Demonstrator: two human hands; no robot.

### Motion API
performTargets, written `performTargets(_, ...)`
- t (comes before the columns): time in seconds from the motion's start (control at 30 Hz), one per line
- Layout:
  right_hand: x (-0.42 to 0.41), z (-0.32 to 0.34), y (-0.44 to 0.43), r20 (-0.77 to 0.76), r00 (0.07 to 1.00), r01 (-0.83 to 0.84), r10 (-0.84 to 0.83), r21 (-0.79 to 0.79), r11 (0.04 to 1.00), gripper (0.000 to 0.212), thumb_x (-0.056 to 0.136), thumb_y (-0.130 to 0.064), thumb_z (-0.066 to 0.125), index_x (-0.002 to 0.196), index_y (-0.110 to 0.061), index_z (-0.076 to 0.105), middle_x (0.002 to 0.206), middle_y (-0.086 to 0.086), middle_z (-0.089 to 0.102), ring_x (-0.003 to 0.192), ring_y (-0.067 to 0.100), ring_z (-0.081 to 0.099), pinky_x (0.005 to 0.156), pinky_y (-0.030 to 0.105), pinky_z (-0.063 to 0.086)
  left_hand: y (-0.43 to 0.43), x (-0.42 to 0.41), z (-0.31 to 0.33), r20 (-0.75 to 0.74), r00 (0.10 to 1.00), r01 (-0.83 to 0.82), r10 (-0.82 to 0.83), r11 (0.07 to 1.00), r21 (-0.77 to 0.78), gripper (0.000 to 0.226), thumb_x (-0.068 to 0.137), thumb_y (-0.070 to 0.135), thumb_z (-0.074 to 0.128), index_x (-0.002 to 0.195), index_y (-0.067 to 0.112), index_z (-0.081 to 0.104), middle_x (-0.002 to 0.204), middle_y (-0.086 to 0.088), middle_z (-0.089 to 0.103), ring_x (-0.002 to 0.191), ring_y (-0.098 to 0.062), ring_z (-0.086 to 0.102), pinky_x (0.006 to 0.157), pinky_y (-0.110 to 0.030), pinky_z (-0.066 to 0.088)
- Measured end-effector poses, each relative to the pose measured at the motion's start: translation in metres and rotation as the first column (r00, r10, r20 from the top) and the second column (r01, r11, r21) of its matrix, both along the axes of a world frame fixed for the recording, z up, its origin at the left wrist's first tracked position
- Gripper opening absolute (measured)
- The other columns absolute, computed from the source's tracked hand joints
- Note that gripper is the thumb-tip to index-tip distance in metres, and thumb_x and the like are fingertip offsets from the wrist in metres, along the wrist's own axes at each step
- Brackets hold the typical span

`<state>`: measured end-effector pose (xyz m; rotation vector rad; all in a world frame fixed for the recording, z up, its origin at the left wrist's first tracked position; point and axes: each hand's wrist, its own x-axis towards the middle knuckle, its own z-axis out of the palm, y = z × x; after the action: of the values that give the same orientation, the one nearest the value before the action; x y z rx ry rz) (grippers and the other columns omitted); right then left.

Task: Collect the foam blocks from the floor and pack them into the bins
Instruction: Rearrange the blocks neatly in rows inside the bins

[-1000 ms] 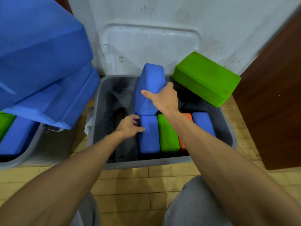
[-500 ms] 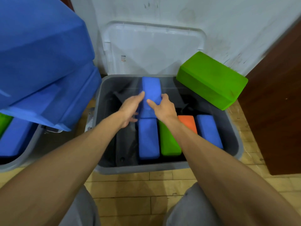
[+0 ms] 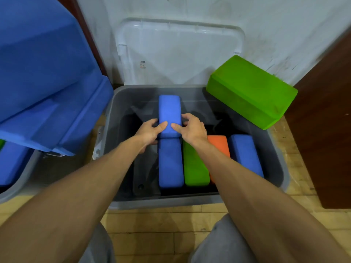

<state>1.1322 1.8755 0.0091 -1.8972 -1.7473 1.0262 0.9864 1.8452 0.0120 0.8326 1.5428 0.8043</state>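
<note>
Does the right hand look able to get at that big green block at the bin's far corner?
Probably yes: the green block lies uncovered, nothing between it and the right hand, though that hand now grips a blue block.

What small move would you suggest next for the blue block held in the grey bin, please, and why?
Probably press the blue foam block down until it seats, then let go. The left hand and right hand both grip its near end, and it lies in line behind the front blue block, in the grey bin's open back row.
</note>
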Motion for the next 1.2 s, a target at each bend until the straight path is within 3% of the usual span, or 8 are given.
performTargets(0.17, 0.002, 0.0, -0.004, 0.021, 0.999, -0.032, 0.033, -0.034, 0.999, 0.059, 0.086, -0.048, 0.063, 0.138, -0.024, 0.05, 0.133, -0.001, 0.06, 0.125, 0.023, 0.053, 0.104, 0.043, 0.042, 0.0, 0.011, -0.004, -0.107, 0.994, -0.003, 0.009, 0.999, 0.05, 0.043, 0.095, 0.033, 0.057, 0.133, 0.012, 0.051, 0.12, -0.005, 0.061, 0.097, -0.017, 0.06, 0.076, -0.029, 0.051)
performTargets(0.3, 0.014, 0.01, -0.011, 0.037, 0.999, -0.031, 0.032, -0.023, 0.999, 0.046, 0.095, -0.033, 0.055, 0.136, -0.014, 0.052, 0.133, 0.007, 0.059, 0.126, 0.027, 0.051, 0.103, 0.035, 0.042, 0.007, 0.008, -0.001, -0.386, 0.923, 0.008, 0.008, 0.999, 0.04, 0.051, 0.09, 0.035, 0.064, 0.131, 0.008, 0.049, 0.127, -0.011, 0.057, 0.11, -0.029, 0.058, 0.091, -0.036, 0.047)
performTargets(0.43, 0.039, 0.038, -0.016, -0.026, 0.999, 0.039, -0.034, 0.225, 0.974, 0.034, 0.089, -0.013, 0.058, 0.122, -0.01, 0.062, 0.117, 0.01, 0.068, 0.112, 0.026, 0.062, 0.099, 0.034, 0.045, 0.011, 0.022, 0.026, -0.578, 0.816, 0.103, 0.021, 0.978, 0.181, 0.05, 0.089, 0.023, 0.065, 0.133, 0.004, 0.048, 0.133, -0.018, 0.049, 0.121, -0.03, 0.051, 0.102, -0.034, 0.039)
performTargets(0.67, 0.106, 0.075, -0.024, -0.169, 0.892, 0.412, -0.419, 0.682, 0.604, 0.041, 0.083, -0.019, 0.059, 0.121, -0.002, 0.056, 0.109, 0.017, 0.056, 0.105, 0.033, 0.052, 0.096, 0.04, 0.039, 0.027, 0.081, 0.075, -0.608, 0.789, 0.396, -0.085, 0.827, 0.398, 0.041, 0.087, 0.006, 0.058, 0.128, 0.002, 0.055, 0.131, -0.017, 0.053, 0.125, -0.026, 0.047, 0.104, -0.023, 0.029)
performTargets(0.8, 0.145, 0.083, -0.024, -0.412, 0.584, 0.797, -0.699, 0.454, 0.398, 0.063, 0.085, -0.033, 0.069, 0.131, 0.002, 0.046, 0.125, 0.021, 0.044, 0.115, 0.036, 0.045, 0.101, 0.04, 0.036, 0.034, 0.123, 0.087, -0.642, 0.734, 0.581, -0.22, 0.693, 0.427, 0.048, 0.083, -0.003, 0.058, 0.13, 0.001, 0.054, 0.136, -0.016, 0.049, 0.13, -0.026, 0.043, 0.1, -0.01, 0.021)
performTargets(0.87, 0.163, 0.082, -0.02, -0.335, 0.415, 0.91, -0.846, 0.176, 0.376, 0.077, 0.088, -0.052, 0.06, 0.14, 0.0, 0.038, 0.137, 0.021, 0.038, 0.126, 0.036, 0.039, 0.107, 0.037, 0.029, 0.041, 0.141, 0.089, -0.66, 0.678, 0.667, -0.324, 0.649, 0.366, 0.057, 0.08, -0.008, 0.055, 0.135, 0.002, 0.049, 0.147, -0.015, 0.037, 0.138, -0.024, 0.034, 0.102, -0.006, 0.014)
performTargets(1.03, 0.169, 0.063, -0.014, -0.174, 0.536, 0.795, -0.826, -0.226, 0.563, 0.1, 0.08, -0.083, 0.03, 0.14, -0.004, 0.045, 0.149, 0.02, 0.036, 0.14, 0.034, 0.027, 0.113, 0.045, 0.02, 0.051, 0.169, 0.087, -0.672, 0.531, 0.793, -0.515, 0.582, 0.181, 0.083, 0.074, -0.012, 0.047, 0.15, 0.012, 0.026, 0.161, -0.006, 0.007, 0.148, -0.017, 0.008, 0.113, -0.017, 0.009)
performTargets(1.2, 0.168, 0.054, -0.002, -0.217, 0.538, 0.771, -0.815, -0.264, 0.579, 0.084, 0.074, -0.075, 0.05, 0.125, -0.009, 0.059, 0.134, 0.016, 0.052, 0.126, 0.036, 0.042, 0.106, 0.048, 0.034, 0.051, 0.169, 0.078, -0.781, 0.411, 0.835, -0.47, 0.538, 0.116, 0.092, 0.079, -0.001, 0.058, 0.153, 0.012, 0.006, 0.158, -0.012, 0.016, 0.146, -0.025, 0.017, 0.118, -0.03, 0.015)
